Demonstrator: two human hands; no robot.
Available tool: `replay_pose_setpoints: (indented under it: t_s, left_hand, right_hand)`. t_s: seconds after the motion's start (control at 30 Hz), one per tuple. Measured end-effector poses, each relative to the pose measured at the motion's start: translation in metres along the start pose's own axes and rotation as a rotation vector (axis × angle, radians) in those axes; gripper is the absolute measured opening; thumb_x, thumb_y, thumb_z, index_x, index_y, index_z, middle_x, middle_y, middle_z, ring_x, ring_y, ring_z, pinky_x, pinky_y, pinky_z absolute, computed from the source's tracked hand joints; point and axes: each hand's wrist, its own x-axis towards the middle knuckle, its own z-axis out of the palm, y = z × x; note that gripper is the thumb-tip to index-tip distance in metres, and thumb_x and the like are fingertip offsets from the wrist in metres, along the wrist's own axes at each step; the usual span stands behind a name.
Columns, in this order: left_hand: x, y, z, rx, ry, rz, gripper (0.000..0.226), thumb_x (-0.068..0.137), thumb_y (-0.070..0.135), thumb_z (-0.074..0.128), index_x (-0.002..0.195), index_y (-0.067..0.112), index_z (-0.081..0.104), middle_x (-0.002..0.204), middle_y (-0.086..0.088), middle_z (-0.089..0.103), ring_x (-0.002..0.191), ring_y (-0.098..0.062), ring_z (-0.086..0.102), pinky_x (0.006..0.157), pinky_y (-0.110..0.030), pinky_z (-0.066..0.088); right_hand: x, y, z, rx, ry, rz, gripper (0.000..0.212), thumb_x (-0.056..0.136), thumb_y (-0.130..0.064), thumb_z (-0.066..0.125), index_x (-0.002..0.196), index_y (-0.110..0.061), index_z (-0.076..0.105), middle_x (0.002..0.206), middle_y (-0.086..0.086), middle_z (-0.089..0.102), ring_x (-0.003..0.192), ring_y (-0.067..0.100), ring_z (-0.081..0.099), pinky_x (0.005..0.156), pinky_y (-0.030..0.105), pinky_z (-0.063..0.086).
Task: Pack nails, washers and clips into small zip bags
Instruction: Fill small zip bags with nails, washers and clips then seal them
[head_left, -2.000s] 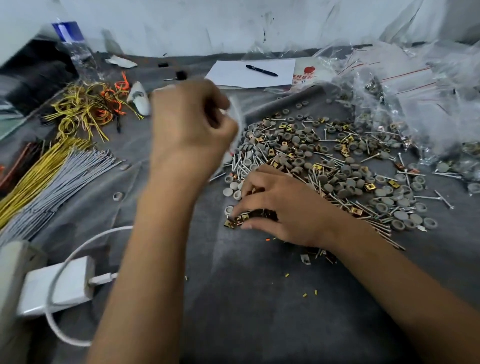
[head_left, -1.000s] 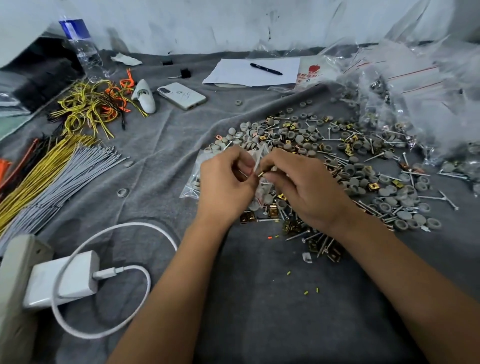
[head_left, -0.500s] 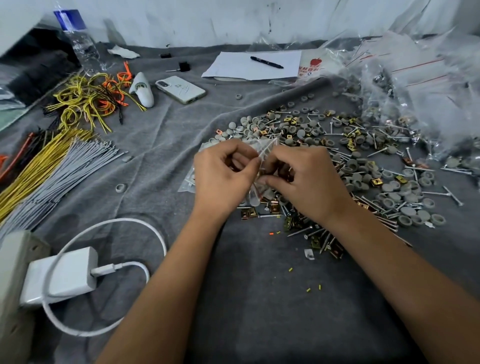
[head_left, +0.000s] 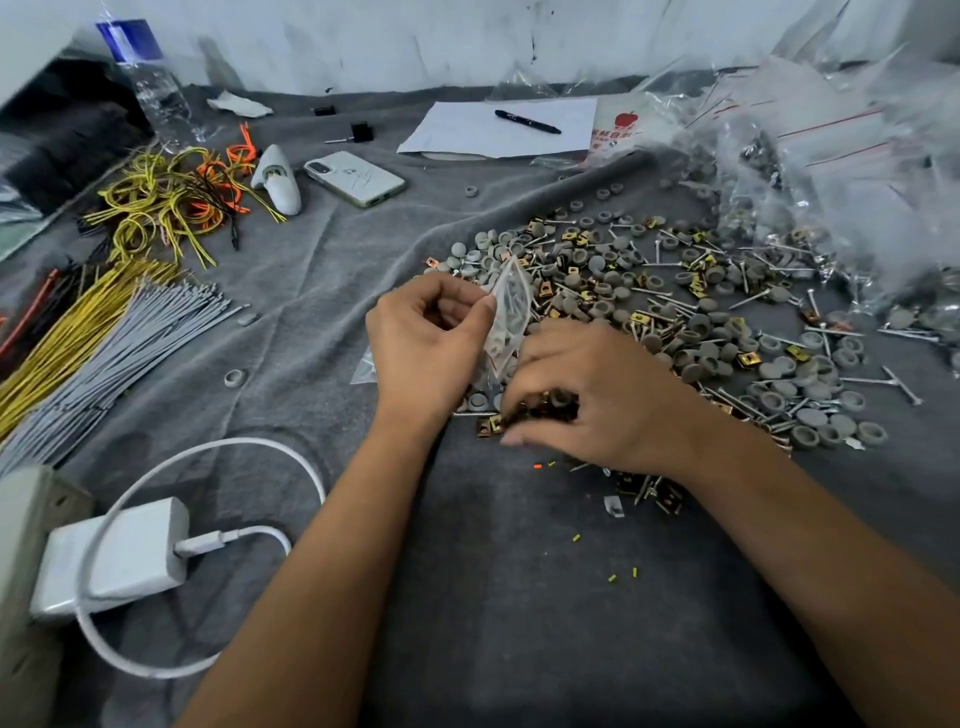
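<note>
Right hand (head_left: 597, 395) now off bag, down on brass clips (head_left: 540, 410) at pile edge, fingers curled over them. Left hand (head_left: 426, 338) pinches zip bag (head_left: 506, 312) upright w/ nails inside, above grey surface (head_left: 519, 597). Washers (head_left: 701, 332) scattered right.

Grey cloth (head_left: 519, 597) under scattered washers (head_left: 675, 312), phone (head_left: 354, 177).

We see bare grey cloth (head_left: 519, 597) open between our forearms; the heap of grey washers, nails and brass clips (head_left: 675, 312) crowds the right, the white charger cable (head_left: 208, 457) loops left.
</note>
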Motion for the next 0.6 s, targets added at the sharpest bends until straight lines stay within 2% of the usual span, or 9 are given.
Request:
replay_pose_setpoints:
  t_s: [0.07,0.2,0.43,0.53,0.6]
  left_hand:
    - [-0.0004,-0.0002,0.0003,0.011,-0.003,0.010,0.013,0.083,0.011,0.080,0.076,0.020,0.076,0.065,0.005,0.068,0.058,-0.007,0.057,0.057,-0.024,0.047]
    - [-0.0003,-0.0005,0.0013,0.010,-0.009,0.022,0.017,0.083,0.011,0.080,0.074,0.025,0.074,0.067,0.003,0.071,0.060,-0.008,0.058,0.057,-0.025,0.049]
    - [0.0008,-0.0026,0.0028,0.024,-0.006,0.023,0.016,0.082,0.012,0.079,0.075,0.025,0.075,0.069,0.001,0.072,0.061,-0.009,0.060,0.059,-0.027,0.051]
    - [0.0010,-0.0023,0.0025,0.030,-0.003,0.020,0.015,0.083,0.010,0.079,0.076,0.022,0.075,0.070,-0.001,0.073,0.061,-0.009,0.060,0.059,-0.027,0.051]
    - [0.0012,-0.0024,0.0017,0.013,-0.008,0.011,0.012,0.084,0.010,0.080,0.078,0.019,0.076,0.070,-0.006,0.073,0.061,-0.013,0.061,0.059,-0.031,0.052]
  right_hand:
    - [0.0010,-0.0013,0.0008,0.010,-0.065,0.029,0.023,0.082,-0.044,0.082,0.093,-0.025,0.077,0.089,-0.007,0.061,0.094,0.012,0.054,0.082,0.041,0.050]
    - [0.0022,-0.0051,0.0007,-0.034,-0.071,0.047,0.021,0.085,-0.039,0.080,0.097,-0.022,0.076,0.095,-0.006,0.061,0.101,0.013,0.053,0.088,0.040,0.049]
    - [0.0036,-0.0108,0.0015,-0.089,-0.081,0.045,0.017,0.093,-0.035,0.072,0.098,-0.018,0.073,0.099,-0.005,0.061,0.103,0.013,0.052,0.089,0.038,0.047]
    - [0.0037,-0.0103,0.0033,-0.083,-0.007,-0.013,0.013,0.097,-0.023,0.067,0.094,-0.012,0.073,0.098,-0.001,0.064,0.098,0.015,0.055,0.089,0.036,0.048]
    - [0.0030,-0.0093,0.0025,-0.024,0.160,-0.024,0.011,0.098,-0.016,0.066,0.094,-0.008,0.072,0.097,-0.001,0.063,0.093,0.011,0.055,0.086,0.029,0.048]
